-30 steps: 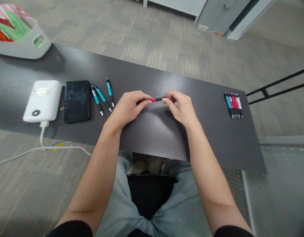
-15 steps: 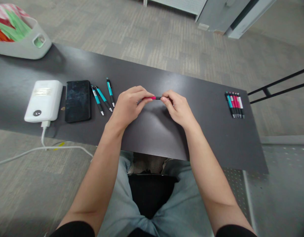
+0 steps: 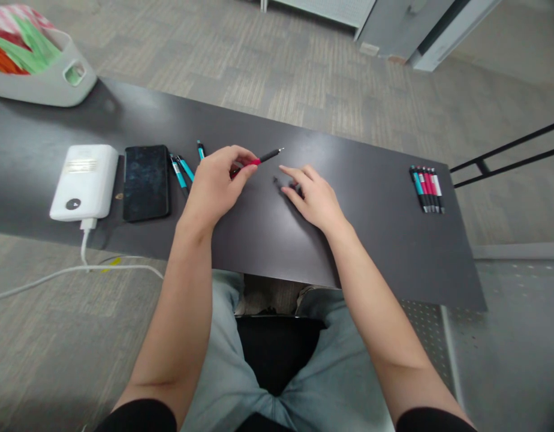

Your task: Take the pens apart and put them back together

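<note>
My left hand (image 3: pixel 216 183) pinches a pink and black pen (image 3: pixel 268 156) between thumb and fingers. The pen is tilted up to the right, its metal tip showing and its rear end partly hidden by the hand. My right hand (image 3: pixel 315 198) hovers just right of the pen, thumb and index finger apart, apparently holding nothing. A small dark mark by its fingertips may be shadow; I cannot tell. Left of my left hand lie several teal pens (image 3: pixel 178 173), partly covered by it. A row of teal, pink and white pens (image 3: pixel 426 189) lies side by side near the right end.
All this is on a dark grey table (image 3: pixel 385 252). On the left are a black phone (image 3: pixel 146 183) and a white power bank (image 3: pixel 84 183) with a white cable (image 3: pixel 85 246). A white basket (image 3: pixel 79 90) with colourful items stands at the far left corner.
My right hand has let go of the pen's front end and its fingers have spread. My left hand has moved left with the pen, whose tip has swung upward.
</note>
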`<state>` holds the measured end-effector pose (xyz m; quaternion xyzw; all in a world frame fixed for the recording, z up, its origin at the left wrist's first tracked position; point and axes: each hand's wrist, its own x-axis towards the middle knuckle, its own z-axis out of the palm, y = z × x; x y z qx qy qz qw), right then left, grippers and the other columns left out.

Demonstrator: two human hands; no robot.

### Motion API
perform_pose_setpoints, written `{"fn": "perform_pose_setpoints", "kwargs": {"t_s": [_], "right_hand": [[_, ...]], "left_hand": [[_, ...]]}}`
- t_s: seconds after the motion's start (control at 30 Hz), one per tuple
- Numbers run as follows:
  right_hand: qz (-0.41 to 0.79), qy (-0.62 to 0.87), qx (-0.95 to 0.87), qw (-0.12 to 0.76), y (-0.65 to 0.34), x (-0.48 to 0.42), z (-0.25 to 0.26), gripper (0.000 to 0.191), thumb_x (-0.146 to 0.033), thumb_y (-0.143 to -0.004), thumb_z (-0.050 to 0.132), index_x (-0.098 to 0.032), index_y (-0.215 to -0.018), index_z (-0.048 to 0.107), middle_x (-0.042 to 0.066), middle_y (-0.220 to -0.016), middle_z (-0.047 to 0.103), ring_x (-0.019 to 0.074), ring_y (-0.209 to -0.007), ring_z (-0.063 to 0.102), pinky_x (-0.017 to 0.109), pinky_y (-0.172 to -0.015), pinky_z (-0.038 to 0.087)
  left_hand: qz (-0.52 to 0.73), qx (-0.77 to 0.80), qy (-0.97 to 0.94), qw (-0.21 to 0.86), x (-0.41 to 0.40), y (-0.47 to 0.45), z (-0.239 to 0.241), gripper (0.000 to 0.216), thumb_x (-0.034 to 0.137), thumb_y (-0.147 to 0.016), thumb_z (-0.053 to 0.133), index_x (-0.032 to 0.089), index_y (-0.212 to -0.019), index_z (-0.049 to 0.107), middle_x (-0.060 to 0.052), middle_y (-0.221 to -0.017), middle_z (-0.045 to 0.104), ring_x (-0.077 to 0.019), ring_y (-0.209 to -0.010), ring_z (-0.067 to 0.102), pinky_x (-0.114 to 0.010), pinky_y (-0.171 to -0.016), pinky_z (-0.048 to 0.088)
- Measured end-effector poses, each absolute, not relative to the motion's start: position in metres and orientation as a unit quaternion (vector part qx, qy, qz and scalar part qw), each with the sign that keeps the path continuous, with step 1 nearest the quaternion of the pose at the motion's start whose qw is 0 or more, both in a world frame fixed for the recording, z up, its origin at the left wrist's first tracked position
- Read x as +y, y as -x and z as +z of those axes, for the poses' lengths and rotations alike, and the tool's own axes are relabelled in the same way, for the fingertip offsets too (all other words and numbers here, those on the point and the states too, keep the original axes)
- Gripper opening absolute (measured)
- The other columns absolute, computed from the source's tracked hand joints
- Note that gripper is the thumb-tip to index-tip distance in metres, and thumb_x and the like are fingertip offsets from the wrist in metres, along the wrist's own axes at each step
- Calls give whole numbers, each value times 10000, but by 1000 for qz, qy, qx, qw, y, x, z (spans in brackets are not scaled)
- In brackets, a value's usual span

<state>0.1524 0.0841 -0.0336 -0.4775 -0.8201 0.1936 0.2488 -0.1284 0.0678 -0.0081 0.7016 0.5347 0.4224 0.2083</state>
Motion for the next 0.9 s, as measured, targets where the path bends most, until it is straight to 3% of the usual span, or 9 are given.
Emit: {"fn": "perform_pose_setpoints", "kwargs": {"t_s": [0.07,0.17,0.27,0.37,0.47,0.57,0.73,0.9], "right_hand": [[174,484,-826,229,-148,83,-34,457,-367,-1208,729,-333,-1653,826,131,-1388,800,311,-1115,745,440,-997,606],[168,487,-825,231,-143,83,-34,298,-352,-1213,730,-325,-1453,904,124,-1363,813,301,-1104,743,425,-984,594],[196,468,-822,259,-144,86,-35,137,-307,-1156,768,-287,-1200,895,88,-1229,837,250,-933,706,401,-926,583],[265,453,-779,342,-151,93,-39,53,-322,-1046,824,-269,-1043,829,35,-1043,827,187,-722,595,369,-782,553],[329,461,-686,456,-161,102,-43,250,-488,-963,915,-289,-989,765,12,-980,820,179,-715,596,354,-726,542],[369,459,-622,516,-167,107,-42,474,-667,-876,1025,-308,-974,731,4,-976,820,180,-741,622,350,-712,548],[406,449,-601,521,-162,102,-34,605,-784,-793,1103,-311,-1025,806,10,-994,848,168,-702,640,345,-659,569],[408,457,-608,505,-160,96,-27,593,-791,-825,1093,-282,-1033,871,40,-1078,894,135,-637,624,325,-593,556]], "left_hand": [[424,534,-699,217,68,132,-11,244,266,-1105,792,252,-1320,905,-81,-1189,912,-270,-1014,807,-406,-1015,669],[419,523,-709,219,69,132,-13,406,260,-1113,778,258,-1500,902,-85,-1213,900,-277,-1049,798,-429,-1079,647],[400,530,-716,217,68,128,-11,404,258,-1140,725,263,-1486,934,-96,-1214,891,-287,-1067,789,-426,-1063,627],[366,549,-718,221,66,123,-7,392,266,-1153,690,265,-1444,953,-104,-1234,896,-292,-1075,789,-412,-1015,615],[338,546,-733,225,65,120,-4,368,286,-1152,703,281,-1414,961,-100,-1241,905,-299,-1101,795,-416,-1027,607],[328,529,-748,231,65,117,-4,347,303,-1157,710,289,-1391,966,-96,-1247,911,-302,-1132,807,-424,-1071,609],[333,513,-755,238,65,111,-3,340,297,-1159,715,285,-1380,973,-96,-1255,917,-301,-1143,824,-422,-1076,612],[333,504,-759,245,65,107,-1,331,289,-1153,730,277,-1374,976,-94,-1242,921,-291,-1111,822,-415,-1053,610]]}}
